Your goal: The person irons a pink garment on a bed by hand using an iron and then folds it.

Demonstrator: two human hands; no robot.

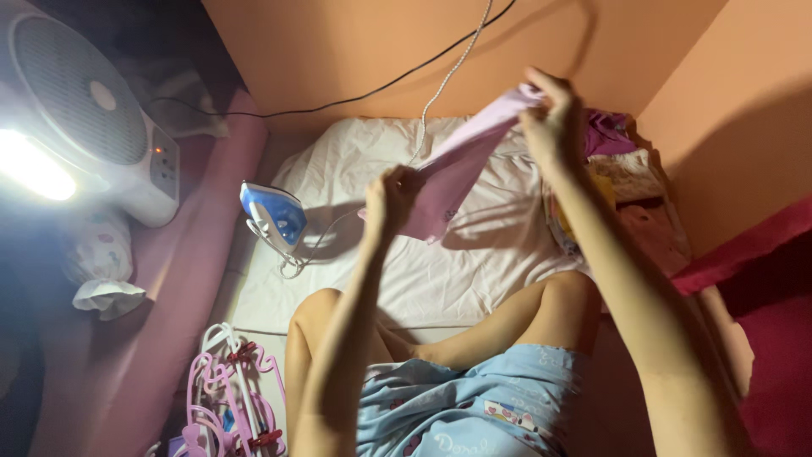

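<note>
I hold a small pale pink garment (pixel 461 161) up in the air above a white sheet (pixel 474 262). My left hand (pixel 389 199) grips its lower edge, and my right hand (pixel 551 114) pinches its upper corner, higher and farther right. The cloth stretches diagonally between both hands. A blue and white iron (pixel 275 216) stands upright on the sheet to the left of my left hand, its white cord running up toward the wall. My bent legs and light blue shorts (pixel 474 402) show at the bottom.
A white fan (pixel 80 110) with a bright light stands at the left. Pink and white hangers (pixel 228 398) lie at lower left. A pile of folded clothes (pixel 622 182) sits right of the sheet by the orange wall. A black cable runs along the wall.
</note>
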